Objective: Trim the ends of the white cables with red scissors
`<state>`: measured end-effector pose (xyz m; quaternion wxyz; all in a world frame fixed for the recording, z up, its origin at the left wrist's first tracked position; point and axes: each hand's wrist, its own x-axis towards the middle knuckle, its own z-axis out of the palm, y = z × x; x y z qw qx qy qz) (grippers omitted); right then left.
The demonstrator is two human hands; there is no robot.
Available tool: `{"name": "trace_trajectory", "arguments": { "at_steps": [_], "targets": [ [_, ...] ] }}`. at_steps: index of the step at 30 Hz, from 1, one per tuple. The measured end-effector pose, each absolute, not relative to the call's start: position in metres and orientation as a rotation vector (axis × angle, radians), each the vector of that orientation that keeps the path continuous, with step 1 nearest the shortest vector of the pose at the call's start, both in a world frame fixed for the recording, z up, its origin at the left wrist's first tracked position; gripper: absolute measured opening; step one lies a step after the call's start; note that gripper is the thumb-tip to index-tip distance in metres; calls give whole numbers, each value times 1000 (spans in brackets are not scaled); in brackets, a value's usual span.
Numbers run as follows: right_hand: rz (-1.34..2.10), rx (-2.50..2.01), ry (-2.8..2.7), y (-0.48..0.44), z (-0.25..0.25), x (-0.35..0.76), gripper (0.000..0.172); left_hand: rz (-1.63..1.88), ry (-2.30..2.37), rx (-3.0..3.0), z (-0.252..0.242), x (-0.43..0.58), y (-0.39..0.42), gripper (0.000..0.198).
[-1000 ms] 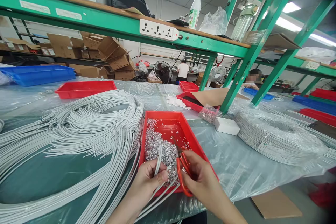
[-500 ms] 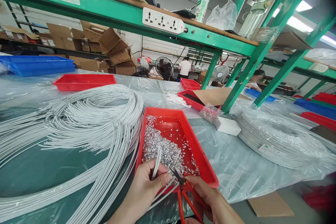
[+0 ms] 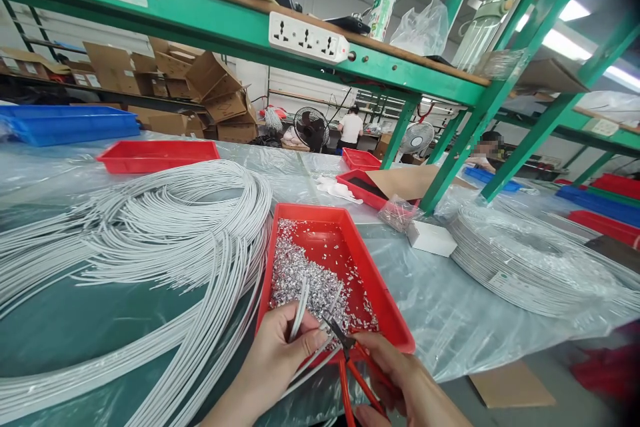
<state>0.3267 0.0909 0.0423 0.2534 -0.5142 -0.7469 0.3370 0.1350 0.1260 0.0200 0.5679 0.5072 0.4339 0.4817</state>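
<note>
My left hand (image 3: 285, 350) pinches a few thin white cables (image 3: 301, 310) between thumb and fingers, over the near end of a red tray (image 3: 376, 280). In my right hand (image 3: 387, 373) are pliers (image 3: 346, 373) with orange-red handles and dark jaws. The jaw tips reach to the cables just beside my left thumb; whether they bite on one I cannot tell. Small shiny metal pieces (image 3: 305, 273) heap up along the left side of the tray, with some scattered on its right.
Large bundles of white cable (image 3: 200, 260) lie on the left. A wrapped cable coil (image 3: 525, 267) and a white box (image 3: 431, 238) are at right. A green shelf frame (image 3: 400, 73) with a power strip (image 3: 307, 39) crosses above the table. Further trays (image 3: 160, 159) stand behind.
The view has shifted very slightly. My right hand and the pliers' handles have moved a little; my left hand keeps its hold on the cables.
</note>
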Motion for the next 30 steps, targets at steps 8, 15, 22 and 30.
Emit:
{"name": "trace_trajectory", "arguments": {
  "at_steps": [8, 15, 22, 30],
  "targets": [
    [1131, -1124, -1524, 113, 37, 326, 45, 1147, 984, 1160, 18, 130, 125, 22],
    [1190, -1160, -1763, 101, 23, 326, 63, 1255, 958, 1030, 11, 130, 128, 26],
    [1082, -1262, -1972, 92, 41, 325, 59, 1252, 979, 1040, 17, 132, 127, 25],
    [997, -1314, -1855, 108, 34, 334, 49, 1146, 893, 1109, 20, 128, 125, 28]
  ]
}}
